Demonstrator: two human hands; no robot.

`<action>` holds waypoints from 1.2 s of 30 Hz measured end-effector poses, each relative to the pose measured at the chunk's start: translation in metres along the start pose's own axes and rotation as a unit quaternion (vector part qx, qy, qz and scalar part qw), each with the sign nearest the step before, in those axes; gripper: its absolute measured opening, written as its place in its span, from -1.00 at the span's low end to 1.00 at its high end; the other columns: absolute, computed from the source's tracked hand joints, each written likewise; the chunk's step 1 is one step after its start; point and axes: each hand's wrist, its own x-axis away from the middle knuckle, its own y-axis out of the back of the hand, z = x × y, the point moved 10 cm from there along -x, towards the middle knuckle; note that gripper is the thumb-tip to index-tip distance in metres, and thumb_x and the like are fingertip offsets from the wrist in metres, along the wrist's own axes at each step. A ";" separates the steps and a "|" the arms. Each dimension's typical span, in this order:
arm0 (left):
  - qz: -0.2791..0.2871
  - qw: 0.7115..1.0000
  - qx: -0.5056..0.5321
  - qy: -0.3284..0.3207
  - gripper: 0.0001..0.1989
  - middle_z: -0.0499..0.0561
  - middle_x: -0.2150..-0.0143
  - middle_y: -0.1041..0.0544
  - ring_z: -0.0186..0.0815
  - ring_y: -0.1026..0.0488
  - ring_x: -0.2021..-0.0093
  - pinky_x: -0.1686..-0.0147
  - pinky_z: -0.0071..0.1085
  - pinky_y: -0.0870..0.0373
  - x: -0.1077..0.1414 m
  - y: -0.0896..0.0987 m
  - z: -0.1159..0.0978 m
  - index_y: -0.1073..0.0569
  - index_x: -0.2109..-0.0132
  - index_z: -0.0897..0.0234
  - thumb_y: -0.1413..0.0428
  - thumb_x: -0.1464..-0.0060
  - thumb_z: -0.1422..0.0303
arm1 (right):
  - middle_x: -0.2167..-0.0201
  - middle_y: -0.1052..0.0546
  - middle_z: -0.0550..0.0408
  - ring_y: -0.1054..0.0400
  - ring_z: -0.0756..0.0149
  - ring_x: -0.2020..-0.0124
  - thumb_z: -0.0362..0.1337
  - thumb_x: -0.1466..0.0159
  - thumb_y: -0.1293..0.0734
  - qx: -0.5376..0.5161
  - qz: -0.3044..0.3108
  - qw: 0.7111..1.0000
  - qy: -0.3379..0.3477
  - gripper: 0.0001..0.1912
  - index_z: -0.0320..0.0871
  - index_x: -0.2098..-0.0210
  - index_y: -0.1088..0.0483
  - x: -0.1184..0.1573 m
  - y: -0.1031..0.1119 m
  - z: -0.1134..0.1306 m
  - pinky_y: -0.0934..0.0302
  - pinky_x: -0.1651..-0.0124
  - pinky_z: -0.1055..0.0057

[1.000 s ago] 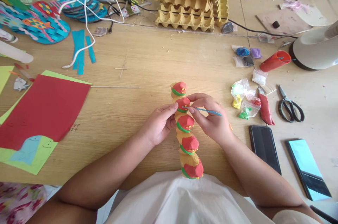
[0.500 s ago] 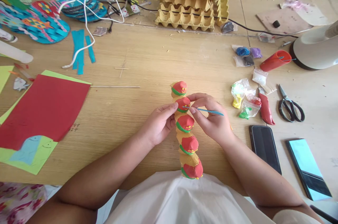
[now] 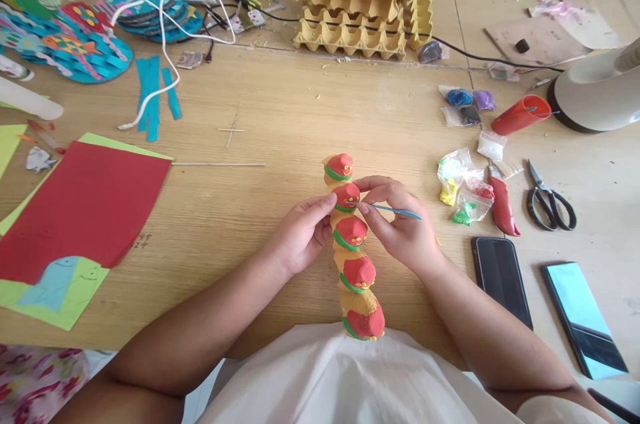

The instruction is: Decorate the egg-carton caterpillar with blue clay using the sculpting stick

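A strip of egg carton (image 3: 359,271) runs from the table up to my white shirt, its several bumps covered in red clay with green bands and small yellow details. My left hand (image 3: 306,234) grips the strip at its left side, thumb against the second bump from the far end. On the right, my right hand (image 3: 397,221) pinches a thin blue tool (image 3: 400,212), its tip touching the face on that same bump. The fingertips of my right hand are close to the strip's right edge.
Red and green paper (image 3: 90,204) lies at left. Egg cartons (image 3: 350,31) stand at the back. To the right are clay bags (image 3: 463,184), a red cutter (image 3: 504,204), scissors (image 3: 550,204), a red cup (image 3: 520,115) and two phones (image 3: 503,281).
The blue tool in my right hand has shifted very slightly. Both hands and the strip are otherwise almost where they were.
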 end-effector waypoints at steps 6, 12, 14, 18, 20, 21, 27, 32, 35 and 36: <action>0.004 1.000 -0.003 0.001 -0.71 0.05 0.23 -0.69 -0.36 -0.61 0.30 0.31 -0.54 -0.52 0.001 -0.002 -0.001 -0.65 0.13 0.34 -0.32 -0.18 0.18 | 0.04 -0.64 -0.01 -0.56 0.15 0.00 -0.30 -0.38 -0.41 0.010 -0.003 1.000 0.008 -0.94 -0.03 0.25 -0.47 -0.001 0.000 0.002 -0.45 -0.06 0.13; 0.004 1.000 -0.002 0.001 -0.73 0.05 0.23 -0.69 -0.36 -0.61 0.30 0.33 -0.53 -0.51 0.001 -0.001 -0.001 -0.64 0.14 0.34 -0.31 -0.19 0.19 | 0.06 -0.63 -0.03 -0.56 0.17 0.02 -0.36 -0.37 -0.42 0.003 -0.004 1.000 0.018 -0.92 -0.05 0.25 -0.48 -0.002 0.000 0.004 -0.45 -0.04 0.17; 0.002 1.000 -0.004 0.001 -0.73 0.05 0.24 -0.69 -0.36 -0.61 0.31 0.33 -0.53 -0.51 0.001 0.000 -0.001 -0.64 0.14 0.34 -0.31 -0.19 0.19 | 0.06 -0.63 -0.02 -0.56 0.17 0.01 -0.36 -0.37 -0.42 0.004 -0.005 1.000 0.019 -0.92 -0.05 0.25 -0.48 -0.002 0.000 0.005 -0.45 -0.04 0.17; -0.003 1.000 0.001 0.001 -0.73 0.03 0.24 -0.69 -0.37 -0.60 0.32 0.33 -0.54 -0.52 0.001 0.000 0.000 -0.65 0.14 0.34 -0.33 -0.17 0.19 | 0.06 -0.63 -0.02 -0.56 0.15 0.01 -0.35 -0.38 -0.41 0.004 -0.005 1.000 0.013 -0.93 -0.05 0.25 -0.48 -0.002 0.001 0.004 -0.45 -0.04 0.17; -0.003 1.000 -0.001 0.002 -0.72 0.03 0.25 -0.69 -0.38 -0.60 0.33 0.35 -0.55 -0.52 0.001 0.000 0.000 -0.65 0.14 0.34 -0.33 -0.17 0.19 | 0.06 -0.64 -0.02 -0.56 0.16 0.02 -0.36 -0.37 -0.41 -0.001 -0.006 1.000 0.013 -0.92 -0.05 0.24 -0.48 -0.001 0.001 0.004 -0.45 -0.04 0.18; -0.003 1.000 -0.003 0.002 -0.71 0.03 0.25 -0.68 -0.39 -0.59 0.33 0.35 -0.55 -0.52 0.001 -0.001 -0.001 -0.66 0.14 0.34 -0.33 -0.16 0.19 | 0.06 -0.64 -0.02 -0.56 0.17 0.02 -0.37 -0.37 -0.42 -0.002 -0.007 1.000 0.013 -0.92 -0.06 0.25 -0.48 -0.001 0.001 0.003 -0.44 -0.04 0.18; -0.002 1.000 -0.007 0.001 -0.70 0.03 0.27 -0.67 -0.40 -0.58 0.34 0.36 -0.57 -0.53 0.001 -0.002 -0.001 -0.66 0.14 0.35 -0.36 -0.13 0.17 | 0.06 -0.64 -0.01 -0.56 0.18 0.01 -0.36 -0.38 -0.41 -0.007 -0.006 1.000 0.007 -0.92 -0.04 0.23 -0.47 -0.001 0.000 0.001 -0.44 -0.05 0.17; -0.002 1.000 -0.001 0.000 -0.73 0.04 0.25 -0.68 -0.39 -0.59 0.33 0.35 -0.56 -0.54 0.000 0.000 0.000 -0.66 0.12 0.33 -0.33 -0.17 0.19 | 0.06 -0.63 -0.02 -0.56 0.18 0.01 -0.35 -0.38 -0.41 -0.005 -0.007 1.000 0.004 -0.92 -0.04 0.24 -0.46 -0.001 0.001 0.002 -0.44 -0.05 0.17; 0.000 1.000 -0.001 0.000 -0.73 0.04 0.25 -0.68 -0.39 -0.59 0.32 0.34 -0.56 -0.54 0.000 0.000 0.000 -0.66 0.13 0.32 -0.33 -0.17 0.19 | 0.06 -0.64 -0.02 -0.56 0.17 0.01 -0.35 -0.37 -0.41 -0.005 -0.006 1.000 0.008 -0.92 -0.05 0.25 -0.47 -0.001 0.001 0.003 -0.44 -0.05 0.18; 0.001 1.000 -0.002 0.000 -0.73 0.04 0.25 -0.69 -0.39 -0.60 0.32 0.34 -0.56 -0.54 0.000 0.000 0.000 -0.66 0.13 0.32 -0.33 -0.16 0.19 | 0.05 -0.64 -0.02 -0.56 0.16 0.01 -0.36 -0.37 -0.41 -0.004 -0.005 1.000 0.009 -0.92 -0.05 0.25 -0.47 -0.001 0.001 0.003 -0.43 -0.05 0.18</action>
